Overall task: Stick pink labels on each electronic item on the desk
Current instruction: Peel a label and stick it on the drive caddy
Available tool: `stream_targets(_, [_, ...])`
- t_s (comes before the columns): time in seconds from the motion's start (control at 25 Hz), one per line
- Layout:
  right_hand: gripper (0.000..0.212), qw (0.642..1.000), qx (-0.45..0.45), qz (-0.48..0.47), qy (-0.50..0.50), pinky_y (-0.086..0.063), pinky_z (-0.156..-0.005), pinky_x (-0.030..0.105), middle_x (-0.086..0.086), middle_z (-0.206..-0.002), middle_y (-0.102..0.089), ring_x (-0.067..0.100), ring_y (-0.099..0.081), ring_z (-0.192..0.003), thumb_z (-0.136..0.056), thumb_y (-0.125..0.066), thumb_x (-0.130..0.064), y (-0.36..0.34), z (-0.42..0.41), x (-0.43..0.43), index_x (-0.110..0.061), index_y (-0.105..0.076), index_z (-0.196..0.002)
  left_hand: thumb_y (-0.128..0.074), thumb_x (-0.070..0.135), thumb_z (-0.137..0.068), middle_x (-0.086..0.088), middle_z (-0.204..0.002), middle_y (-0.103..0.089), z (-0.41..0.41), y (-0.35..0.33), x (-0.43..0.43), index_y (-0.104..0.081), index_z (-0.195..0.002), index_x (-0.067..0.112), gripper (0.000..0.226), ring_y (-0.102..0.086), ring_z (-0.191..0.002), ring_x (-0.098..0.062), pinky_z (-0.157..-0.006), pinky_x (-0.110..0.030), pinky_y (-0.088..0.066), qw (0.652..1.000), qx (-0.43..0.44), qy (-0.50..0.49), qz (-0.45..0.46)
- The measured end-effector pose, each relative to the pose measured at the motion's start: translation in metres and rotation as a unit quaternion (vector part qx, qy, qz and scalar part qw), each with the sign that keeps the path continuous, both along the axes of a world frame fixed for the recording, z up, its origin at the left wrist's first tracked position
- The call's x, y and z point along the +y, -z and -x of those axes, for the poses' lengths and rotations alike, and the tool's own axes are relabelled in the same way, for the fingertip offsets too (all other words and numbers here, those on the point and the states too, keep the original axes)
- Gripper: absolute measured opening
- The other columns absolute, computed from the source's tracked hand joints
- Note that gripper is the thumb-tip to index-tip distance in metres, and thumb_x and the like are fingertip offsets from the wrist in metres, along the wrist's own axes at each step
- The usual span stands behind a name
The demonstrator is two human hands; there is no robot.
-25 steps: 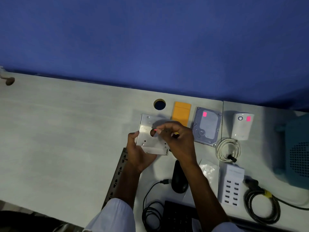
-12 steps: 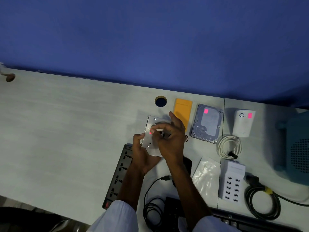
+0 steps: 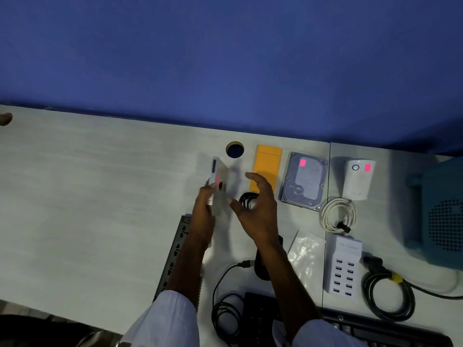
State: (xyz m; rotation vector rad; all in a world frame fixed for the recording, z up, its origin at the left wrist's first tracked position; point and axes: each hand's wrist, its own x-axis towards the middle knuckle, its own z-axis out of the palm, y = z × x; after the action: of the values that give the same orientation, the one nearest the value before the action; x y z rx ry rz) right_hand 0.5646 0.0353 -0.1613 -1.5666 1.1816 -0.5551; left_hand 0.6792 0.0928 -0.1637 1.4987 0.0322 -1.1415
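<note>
Head view: pale desk (image 3: 75,196) abuts seemingly blue wall (image 3: 225,46).

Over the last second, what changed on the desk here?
The right hand pressed the pink label onto the silver plate, then let go and drew back, open. The left hand, gripping the plate, tipped it onto its edge. The hard drive and white adapter stayed put.

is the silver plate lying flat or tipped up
Tipped up: the left hand holds the silver plate off flat, thin edge showing.

Keyboard (image 3: 388,333) cut by bottom edge, teal device (image 3: 443,216) by right edge, power strip (image 3: 174,254) partly under left forearm (image 3: 185,266)
</note>
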Motion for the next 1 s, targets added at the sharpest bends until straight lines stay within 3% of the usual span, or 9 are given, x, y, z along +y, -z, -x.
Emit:
stream_targets(0.04, [0.065, 1.0, 0.001, -0.022, 0.019, -0.048, -0.102, 0.032, -0.013, -0.134, -0.054, 0.013, -0.054, -0.122, -0.075, -0.083, -0.028, 0.002, 0.004, 0.002, -0.027, -0.051, -0.131, -0.053, 0.029, -0.099, -0.01, -0.12, -0.067, -0.006, 0.009, -0.006, -0.059, -0.132, 0.01, 0.038, -0.064, -0.108, -0.018, -0.089, -0.026, -0.054, 0.987, -0.128, 0.03, -0.092])
stream_targets(0.12, [0.058, 0.997, 0.004, -0.058, 0.058, -0.051, -0.101, 0.036, -0.01, -0.128, -0.059, 0.014, -0.059, -0.116, -0.078, -0.081, -0.027, 0.007, 0.01, 0.008, -0.027, -0.054, -0.129, -0.07, 0.059, -0.08, -0.006, -0.134, -0.058, -0.012, 0.032, -0.011, -0.053, -0.139, 0.029, 0.068, -0.056, -0.123, -0.021, -0.102, -0.04, -0.048, 0.897, -0.379, 0.085, -0.214])
stream_targets(0.24, [0.048, 0.992, -0.003, -0.084, 0.091, -0.054, -0.096, 0.039, -0.009, -0.12, -0.063, 0.011, -0.061, -0.11, -0.08, -0.078, -0.021, 0.016, 0.02, 0.013, -0.026, -0.058, -0.123, -0.069, 0.073, -0.058, -0.017, -0.145, -0.044, -0.01, 0.054, -0.018, -0.053, -0.139, 0.028, 0.094, -0.04, -0.134, -0.038, -0.104, -0.054, -0.034, 0.799, -0.519, 0.077, -0.296])
stream_targets(0.32, [0.045, 0.992, 0.002, -0.086, 0.096, -0.055, -0.094, 0.034, -0.006, -0.119, -0.065, 0.012, -0.063, -0.108, -0.081, -0.077, -0.016, 0.019, 0.027, 0.015, -0.022, -0.059, -0.122, -0.068, 0.073, -0.058, -0.02, -0.145, -0.041, -0.012, 0.061, -0.023, -0.053, -0.138, 0.026, 0.095, -0.039, -0.133, -0.041, -0.102, -0.055, -0.035, 0.781, -0.538, 0.08, -0.306])
stream_targets(0.44, [0.041, 0.991, 0.005, -0.086, 0.105, -0.05, -0.081, 0.009, -0.003, -0.117, -0.066, 0.011, -0.063, -0.101, -0.084, -0.075, -0.012, 0.017, 0.039, 0.016, -0.017, -0.059, -0.122, -0.071, 0.071, -0.06, -0.021, -0.148, -0.036, -0.016, 0.077, -0.029, -0.046, -0.142, 0.026, 0.096, -0.035, -0.135, -0.042, -0.101, -0.055, -0.036, 0.761, -0.549, 0.112, -0.328])
stream_targets(0.52, [0.039, 0.99, 0.005, -0.089, 0.113, -0.045, -0.075, 0.002, -0.004, -0.114, -0.066, 0.006, -0.062, -0.097, -0.085, -0.073, -0.011, 0.018, 0.047, 0.015, -0.017, -0.059, -0.121, -0.075, 0.07, -0.062, -0.022, -0.151, -0.033, -0.014, 0.082, -0.03, -0.043, -0.144, 0.026, 0.099, -0.033, -0.137, -0.043, -0.102, -0.055, -0.035, 0.755, -0.554, 0.115, -0.331])
stream_targets(0.76, [0.038, 0.987, 0.005, -0.081, 0.14, -0.047, -0.077, 0.01, -0.009, -0.11, -0.067, 0.007, -0.064, -0.095, -0.084, -0.074, -0.015, 0.016, 0.07, 0.02, -0.023, -0.059, -0.119, -0.07, 0.073, -0.069, -0.024, -0.155, -0.03, -0.006, 0.074, -0.026, -0.043, -0.145, 0.02, 0.096, -0.029, -0.141, -0.044, -0.104, -0.058, -0.032, 0.738, -0.584, 0.13, -0.313])
stream_targets(0.88, [0.036, 0.985, 0.015, -0.075, 0.157, -0.047, -0.073, 0.009, -0.008, -0.109, -0.067, 0.01, -0.065, -0.092, -0.085, -0.072, -0.013, 0.013, 0.097, 0.024, -0.023, -0.059, -0.117, -0.066, 0.056, -0.079, -0.016, -0.149, -0.043, 0.021, 0.055, -0.018, -0.052, -0.138, 0.018, 0.071, -0.039, -0.139, -0.035, -0.103, -0.053, -0.036, 0.711, -0.653, 0.129, -0.226])
stream_targets(1.0, [0.034, 0.979, 0.031, -0.055, 0.192, -0.048, -0.075, 0.013, -0.006, -0.108, -0.069, 0.013, -0.067, -0.091, -0.084, -0.071, -0.011, 0.016, 0.129, 0.033, -0.022, -0.061, -0.114, -0.068, 0.037, -0.084, -0.002, -0.141, -0.052, 0.071, 0.029, -0.003, -0.058, -0.132, 0.025, 0.05, -0.044, -0.135, -0.021, -0.101, -0.04, -0.031, 0.721, -0.662, 0.172, -0.112])
